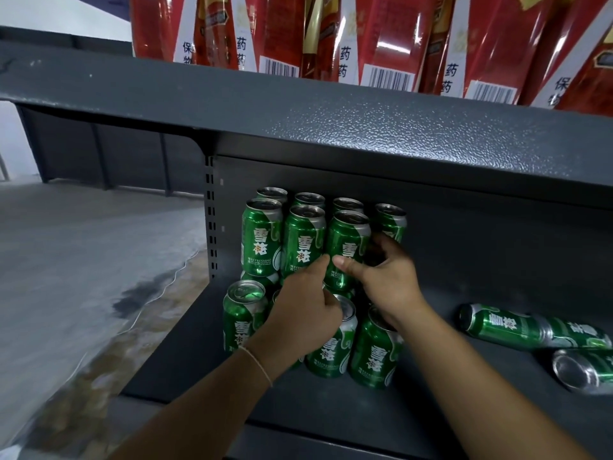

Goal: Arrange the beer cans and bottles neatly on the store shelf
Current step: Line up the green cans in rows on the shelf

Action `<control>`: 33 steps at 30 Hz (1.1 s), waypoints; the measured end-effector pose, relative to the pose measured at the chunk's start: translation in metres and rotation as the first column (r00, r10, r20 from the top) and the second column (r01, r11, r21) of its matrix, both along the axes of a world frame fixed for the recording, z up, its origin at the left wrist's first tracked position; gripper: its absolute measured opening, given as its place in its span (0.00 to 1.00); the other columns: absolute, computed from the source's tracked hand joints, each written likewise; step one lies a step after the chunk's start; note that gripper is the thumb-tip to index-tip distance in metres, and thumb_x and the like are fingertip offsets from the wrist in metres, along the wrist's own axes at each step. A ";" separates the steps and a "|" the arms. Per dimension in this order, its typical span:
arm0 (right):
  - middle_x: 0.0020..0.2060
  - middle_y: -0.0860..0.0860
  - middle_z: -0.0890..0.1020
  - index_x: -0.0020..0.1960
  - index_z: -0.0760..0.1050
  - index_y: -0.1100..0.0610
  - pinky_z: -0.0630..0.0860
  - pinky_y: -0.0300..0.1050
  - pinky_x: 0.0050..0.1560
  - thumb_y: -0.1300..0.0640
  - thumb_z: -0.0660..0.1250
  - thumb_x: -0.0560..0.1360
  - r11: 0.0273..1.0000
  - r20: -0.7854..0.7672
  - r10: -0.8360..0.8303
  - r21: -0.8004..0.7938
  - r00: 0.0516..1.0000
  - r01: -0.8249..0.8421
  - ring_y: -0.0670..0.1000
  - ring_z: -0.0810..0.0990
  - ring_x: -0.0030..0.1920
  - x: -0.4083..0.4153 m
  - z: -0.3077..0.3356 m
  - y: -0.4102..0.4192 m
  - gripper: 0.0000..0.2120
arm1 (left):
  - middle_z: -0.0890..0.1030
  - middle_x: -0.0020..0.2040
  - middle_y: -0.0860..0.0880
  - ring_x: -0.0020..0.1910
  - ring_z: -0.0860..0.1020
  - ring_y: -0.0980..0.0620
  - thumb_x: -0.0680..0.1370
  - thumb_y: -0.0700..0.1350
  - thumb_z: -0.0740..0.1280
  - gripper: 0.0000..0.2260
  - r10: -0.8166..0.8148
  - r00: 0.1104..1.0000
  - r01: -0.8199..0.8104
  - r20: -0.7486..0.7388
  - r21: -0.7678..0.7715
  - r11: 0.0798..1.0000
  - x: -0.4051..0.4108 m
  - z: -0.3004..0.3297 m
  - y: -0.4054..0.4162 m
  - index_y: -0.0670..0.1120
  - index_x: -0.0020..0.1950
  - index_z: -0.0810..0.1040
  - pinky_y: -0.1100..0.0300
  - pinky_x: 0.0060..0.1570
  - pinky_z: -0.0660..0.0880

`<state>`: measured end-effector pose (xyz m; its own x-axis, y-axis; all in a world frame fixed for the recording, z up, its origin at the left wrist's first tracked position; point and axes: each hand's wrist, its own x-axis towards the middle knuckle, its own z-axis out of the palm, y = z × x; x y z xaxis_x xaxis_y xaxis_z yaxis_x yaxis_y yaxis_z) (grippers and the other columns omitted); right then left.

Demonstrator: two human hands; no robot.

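Green beer cans (pixel 262 242) stand two tiers high at the shelf (pixel 464 247) corner. We see our left hand (pixel 306 307), fingers curled, hiding lower cans; whether it holds one, we cannot tell. Our right hand (pixel 386 277) grips an upper can (pixel 346 242). Rightward, two loose cans (pixel 530 327) lie toppled, one cut off.

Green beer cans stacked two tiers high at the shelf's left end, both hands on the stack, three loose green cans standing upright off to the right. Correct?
Not quite. In the head view the loose green cans right of the stack lie on their sides, not upright. The rest holds: left hand and right hand are on the two-tier stack at the grey metal shelf's left end.
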<state>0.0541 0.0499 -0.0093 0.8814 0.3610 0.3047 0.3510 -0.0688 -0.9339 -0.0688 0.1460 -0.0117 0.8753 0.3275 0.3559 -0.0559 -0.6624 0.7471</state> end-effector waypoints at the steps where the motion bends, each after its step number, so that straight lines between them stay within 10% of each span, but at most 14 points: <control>1: 0.57 0.49 0.83 0.65 0.75 0.53 0.80 0.53 0.59 0.40 0.81 0.54 1.000 0.002 -0.002 -0.001 1.000 0.002 0.51 0.82 0.57 -0.001 0.001 0.000 0.43 | 0.71 0.70 0.45 0.38 0.69 0.66 0.76 0.37 0.60 0.31 0.000 1.000 0.000 0.001 -0.004 1.000 0.000 0.000 0.000 0.47 0.78 0.56 0.72 0.43 0.69; 7: 0.57 0.48 0.83 0.66 0.74 0.51 0.81 0.53 0.58 0.29 0.79 0.50 0.999 0.039 0.001 -0.033 0.999 0.000 0.50 0.82 0.58 -0.005 0.002 -0.002 0.50 | 0.71 0.70 0.44 0.38 0.69 0.66 0.76 0.37 0.60 0.31 0.018 1.000 -0.018 0.001 -0.024 1.000 0.000 0.001 -0.002 0.46 0.78 0.56 0.74 0.41 0.67; 12: 0.54 0.49 0.83 0.67 0.75 0.53 0.80 0.45 0.57 0.43 0.77 0.68 0.998 0.015 -0.055 -0.005 0.998 0.055 0.48 0.82 0.54 -0.007 0.013 -0.014 0.31 | 0.70 0.71 0.47 0.66 0.70 0.54 0.74 0.36 0.60 0.31 0.065 0.995 -0.068 0.080 0.028 0.997 -0.005 0.007 -0.008 0.45 0.77 0.59 0.62 0.64 0.69; 16: 0.46 0.51 0.84 0.58 0.78 0.58 0.76 0.29 0.44 0.56 0.73 0.75 0.989 -0.016 -0.090 0.116 0.996 0.091 0.43 0.81 0.44 -0.005 0.024 -0.035 0.13 | 0.74 0.64 0.48 0.61 0.72 0.57 0.74 0.33 0.59 0.27 0.063 0.978 -0.077 0.201 0.067 0.995 -0.002 0.019 -0.024 0.44 0.73 0.64 0.65 0.59 0.71; 19: 0.40 0.48 0.82 0.55 0.78 0.59 0.77 0.35 0.47 0.61 0.71 0.76 0.979 -0.012 -0.144 0.142 0.990 0.144 0.42 0.80 0.40 0.002 0.028 -0.062 0.09 | 0.76 0.61 0.47 0.57 0.74 0.56 0.74 0.34 0.59 0.24 0.014 0.963 -0.040 0.271 0.091 0.995 0.010 0.023 -0.046 0.43 0.70 0.69 0.64 0.58 0.72; 23: 0.40 0.48 0.82 0.53 0.78 0.58 0.77 0.47 0.54 0.60 0.71 0.76 0.966 0.027 -0.232 0.125 0.972 0.227 0.47 0.80 0.44 0.012 0.029 -0.114 0.06 | 0.76 0.60 0.47 0.56 0.76 0.55 0.72 0.36 0.57 0.24 -0.065 0.957 0.042 0.282 0.089 0.995 0.036 0.021 -0.087 0.44 0.69 0.70 0.62 0.58 0.73; 33: 0.45 0.51 0.81 0.59 0.77 0.60 0.74 0.27 0.42 0.58 0.72 0.75 0.872 0.070 -0.487 -0.011 0.870 0.489 0.41 0.78 0.42 0.041 0.013 -0.264 0.14 | 0.74 0.66 0.47 0.62 0.74 0.53 0.73 0.32 0.58 0.28 -0.269 0.952 0.264 0.145 0.056 0.963 0.103 -0.002 -0.206 0.45 0.72 0.67 0.61 0.62 0.71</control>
